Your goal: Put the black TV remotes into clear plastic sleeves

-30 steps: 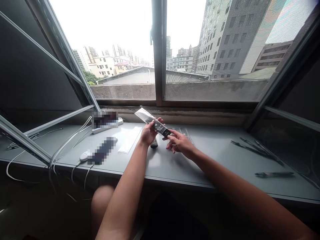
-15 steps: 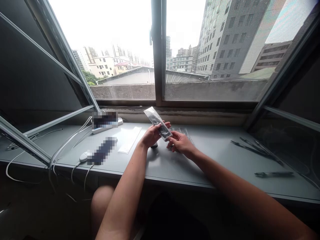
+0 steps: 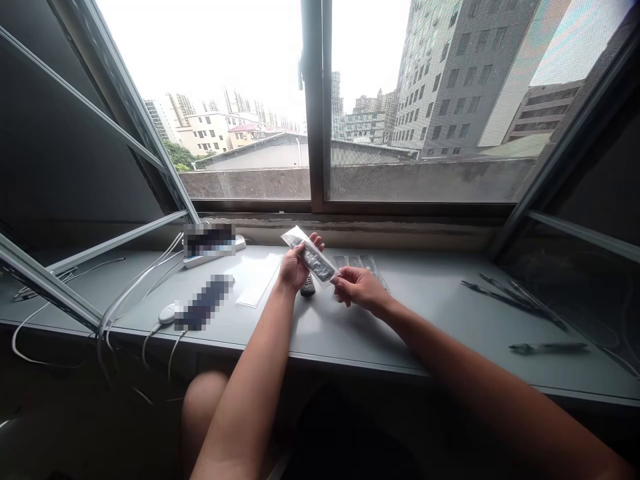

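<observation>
A clear plastic sleeve (image 3: 318, 261) with a dark, flat, long item inside is held slanting above the table. My left hand (image 3: 295, 267) grips its upper left part, thumb on top and the fingers behind it. At the lower right end, my right hand (image 3: 361, 287) pinches the sleeve's corner between thumb and fingers. Below the sleeve a black remote control (image 3: 307, 288) with light buttons lies on the table, partly covered from view. Behind my right hand are several flat clear packets (image 3: 367, 261) with dark contents, partly hidden.
On the grey table (image 3: 430, 313), a white sheet (image 3: 257, 280) lies left of my hands. Further left are a power strip (image 3: 240, 244), a white round charger (image 3: 167, 313) and loose cables. To the right lie dark thin tools (image 3: 510, 300) and a green pen (image 3: 547, 348). A window stands behind.
The sleeve has come down slightly and left, tilting flatter. My left hand has shifted its grip toward the upper end. More of the remote control on the table now shows.
</observation>
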Demonstrator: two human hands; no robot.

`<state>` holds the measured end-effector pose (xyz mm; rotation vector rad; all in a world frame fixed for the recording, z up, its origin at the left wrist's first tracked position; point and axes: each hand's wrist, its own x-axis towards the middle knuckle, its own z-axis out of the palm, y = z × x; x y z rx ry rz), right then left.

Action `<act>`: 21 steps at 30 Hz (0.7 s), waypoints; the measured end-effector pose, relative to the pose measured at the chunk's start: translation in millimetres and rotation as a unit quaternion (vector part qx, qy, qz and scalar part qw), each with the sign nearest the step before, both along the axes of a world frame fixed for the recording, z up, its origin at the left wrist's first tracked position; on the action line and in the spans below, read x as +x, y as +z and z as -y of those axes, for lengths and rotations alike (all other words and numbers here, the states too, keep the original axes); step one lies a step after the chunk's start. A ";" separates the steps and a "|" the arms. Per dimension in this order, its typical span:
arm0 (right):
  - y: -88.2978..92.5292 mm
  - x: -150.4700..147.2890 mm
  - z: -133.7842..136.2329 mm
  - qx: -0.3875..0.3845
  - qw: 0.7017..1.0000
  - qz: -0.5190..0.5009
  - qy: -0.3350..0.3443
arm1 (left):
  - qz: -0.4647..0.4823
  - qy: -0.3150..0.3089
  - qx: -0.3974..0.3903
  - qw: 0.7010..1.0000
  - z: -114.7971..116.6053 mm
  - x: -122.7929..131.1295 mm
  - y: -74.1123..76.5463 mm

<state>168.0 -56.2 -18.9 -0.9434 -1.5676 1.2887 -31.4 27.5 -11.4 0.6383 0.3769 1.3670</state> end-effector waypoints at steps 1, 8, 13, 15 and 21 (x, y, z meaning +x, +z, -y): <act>-1.3 0.2 -0.7 0.006 1.000 0.006 0.005 | 0.016 0.012 -0.007 1.000 -0.8 -0.4 0.8; -4.8 0.3 -4.3 -0.006 1.000 0.005 -0.009 | 0.056 0.043 -0.038 0.997 1.5 4.2 5.9; -3.2 -1.7 -3.6 -0.012 1.000 -0.005 -0.024 | 0.048 0.028 -0.017 0.998 3.8 4.5 4.6; -2.1 -1.9 -2.5 -0.009 1.000 0.005 -0.029 | 0.035 0.013 -0.001 0.999 7.4 5.6 4.7; -0.9 0.6 -1.1 0.010 0.999 0.017 -0.027 | -0.029 -0.081 0.033 0.996 20.1 11.1 5.9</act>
